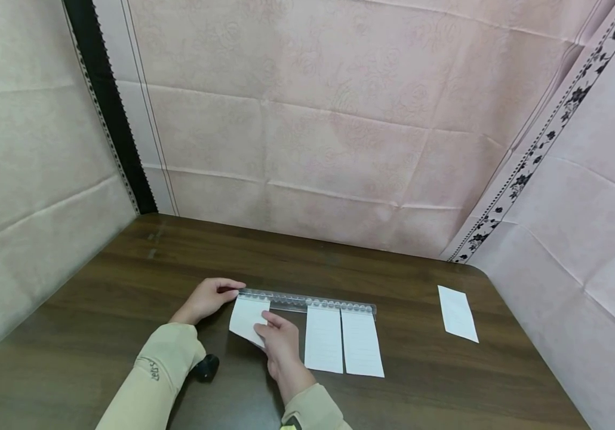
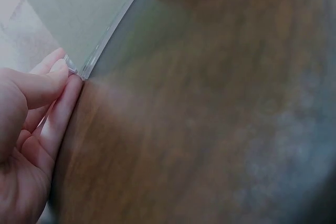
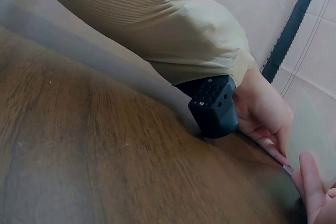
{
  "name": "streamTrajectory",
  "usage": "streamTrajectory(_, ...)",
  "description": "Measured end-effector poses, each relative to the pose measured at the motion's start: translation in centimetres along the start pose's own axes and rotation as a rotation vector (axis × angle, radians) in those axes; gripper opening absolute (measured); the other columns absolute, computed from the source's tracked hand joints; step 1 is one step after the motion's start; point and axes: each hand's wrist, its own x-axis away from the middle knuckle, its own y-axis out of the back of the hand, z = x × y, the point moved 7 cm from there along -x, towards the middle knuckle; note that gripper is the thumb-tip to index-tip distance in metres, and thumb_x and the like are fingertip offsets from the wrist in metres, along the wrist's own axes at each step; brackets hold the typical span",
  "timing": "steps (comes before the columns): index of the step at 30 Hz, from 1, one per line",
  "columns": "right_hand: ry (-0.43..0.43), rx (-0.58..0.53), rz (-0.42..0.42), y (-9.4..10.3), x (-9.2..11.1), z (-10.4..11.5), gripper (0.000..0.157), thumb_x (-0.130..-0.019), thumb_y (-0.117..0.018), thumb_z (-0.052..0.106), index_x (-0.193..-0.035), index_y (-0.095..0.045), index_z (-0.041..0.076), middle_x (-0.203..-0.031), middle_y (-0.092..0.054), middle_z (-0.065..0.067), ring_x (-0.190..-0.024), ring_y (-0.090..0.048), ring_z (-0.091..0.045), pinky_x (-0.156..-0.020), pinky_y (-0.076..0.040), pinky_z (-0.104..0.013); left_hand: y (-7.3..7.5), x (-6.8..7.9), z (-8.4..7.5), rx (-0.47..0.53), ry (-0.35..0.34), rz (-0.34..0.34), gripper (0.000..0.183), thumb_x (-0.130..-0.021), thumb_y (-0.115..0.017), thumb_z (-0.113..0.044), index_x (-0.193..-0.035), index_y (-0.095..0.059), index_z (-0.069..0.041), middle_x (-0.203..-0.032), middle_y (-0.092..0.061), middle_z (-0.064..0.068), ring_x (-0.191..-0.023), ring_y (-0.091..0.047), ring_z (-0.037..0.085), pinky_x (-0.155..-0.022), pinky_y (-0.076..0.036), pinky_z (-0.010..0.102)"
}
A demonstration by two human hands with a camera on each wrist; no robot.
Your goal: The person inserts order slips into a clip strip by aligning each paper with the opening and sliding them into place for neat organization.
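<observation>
A clear plastic strip (image 1: 286, 300) with a row of round bumps lies across the table. Several white paper cards line up along it, two of them flat: a middle card (image 1: 324, 340) and a right-hand card (image 1: 362, 343). My left hand (image 1: 208, 301) pinches the strip's left end between thumb and fingers, seen close up in the left wrist view. With my right hand (image 1: 282, 346) I hold the leftmost card (image 1: 248, 316) by its lower right edge. That card's lower part is lifted off the table, its top at the strip.
A loose white card (image 1: 458, 313) lies apart on the right of the brown wooden table (image 1: 404, 394). Pale cloth hangs behind and on both sides. A black wrist camera (image 1: 206, 368) sits under my left cuff.
</observation>
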Motion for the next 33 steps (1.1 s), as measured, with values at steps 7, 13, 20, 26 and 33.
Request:
streamTrajectory(7,0.033,0.055,-0.02,0.2,0.0,0.4,0.03,-0.079,-0.07,0.003,-0.108,-0.069,0.004,-0.119,-0.058,-0.019,-0.111,-0.052,-0.027,-0.087,-0.047,-0.036,0.2,0.1,0.0,0.0,0.014,0.0,0.022,-0.09,-0.061,-0.008,-0.11,-0.069,-0.007,-0.115,-0.063,0.013,-0.111,-0.053,0.032,-0.094,-0.039,0.05)
streamTrajectory(13,0.074,0.069,-0.034,0.7,-0.2,0.5,0.031,-0.078,-0.069,0.001,-0.109,-0.068,0.001,-0.118,-0.059,-0.019,-0.112,-0.052,-0.028,-0.088,-0.047,-0.037,0.2,0.2,-0.2,-0.01,-0.002,0.001,0.022,-0.09,-0.061,-0.009,-0.11,-0.069,-0.007,-0.115,-0.063,0.014,-0.112,-0.053,0.033,-0.093,-0.04,0.05)
streamTrajectory(20,0.075,0.087,-0.039,1.2,-0.3,0.3,0.032,-0.079,-0.069,0.001,-0.111,-0.067,0.001,-0.12,-0.058,-0.02,-0.115,-0.051,-0.029,-0.089,-0.046,-0.038,0.2,0.2,-0.3,-0.018,-0.008,-0.002,0.022,-0.09,-0.062,-0.008,-0.111,-0.069,-0.007,-0.114,-0.063,0.014,-0.11,-0.054,0.032,-0.093,-0.041,0.049)
streamTrajectory(26,0.088,0.1,-0.042,1.6,-0.4,0.4,0.032,-0.079,-0.069,-0.001,-0.11,-0.067,0.0,-0.119,-0.059,-0.02,-0.116,-0.05,-0.032,-0.089,-0.046,-0.038,0.2,0.3,-0.3,-0.018,-0.018,-0.005,0.022,-0.09,-0.062,-0.008,-0.11,-0.069,-0.006,-0.114,-0.063,0.014,-0.11,-0.054,0.033,-0.093,-0.041,0.049)
streamTrajectory(33,0.115,0.105,-0.044,2.1,-0.2,0.9,0.032,-0.078,-0.069,-0.001,-0.11,-0.067,-0.003,-0.116,-0.06,-0.02,-0.114,-0.051,-0.033,-0.088,-0.047,-0.036,0.2,0.2,0.0,-0.024,-0.002,0.003,0.023,-0.09,-0.062,-0.01,-0.111,-0.069,-0.008,-0.116,-0.062,0.014,-0.112,-0.053,0.032,-0.094,-0.04,0.05)
